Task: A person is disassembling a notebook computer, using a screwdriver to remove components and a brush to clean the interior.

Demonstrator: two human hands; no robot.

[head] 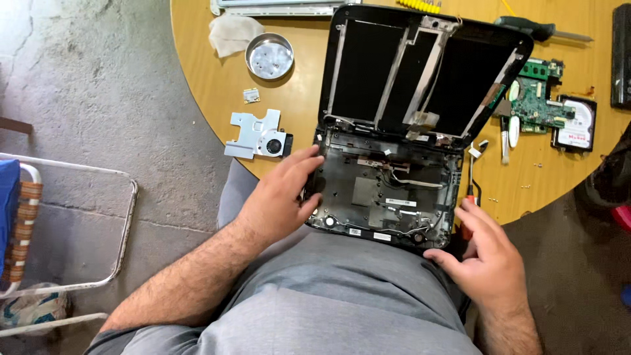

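Observation:
A stripped black laptop shell [388, 190] lies open at the near edge of a round wooden table [210, 85], its lid back panel [420, 72] folded away from me. My left hand [279, 197] grips the shell's left side, fingers over its edge. My right hand [490, 253] rests at the shell's front right corner, fingers spread and touching it. A screwdriver with a red and black handle [470, 190] lies just beyond my right fingers.
On the table lie a metal fan bracket [257, 135], a small metal bowl [269, 56], a cloth [233, 33], a green circuit board [536, 98], a hard drive [577, 123] and a green-handled screwdriver [542, 29]. A folding chair frame [72, 223] stands on the concrete floor at left.

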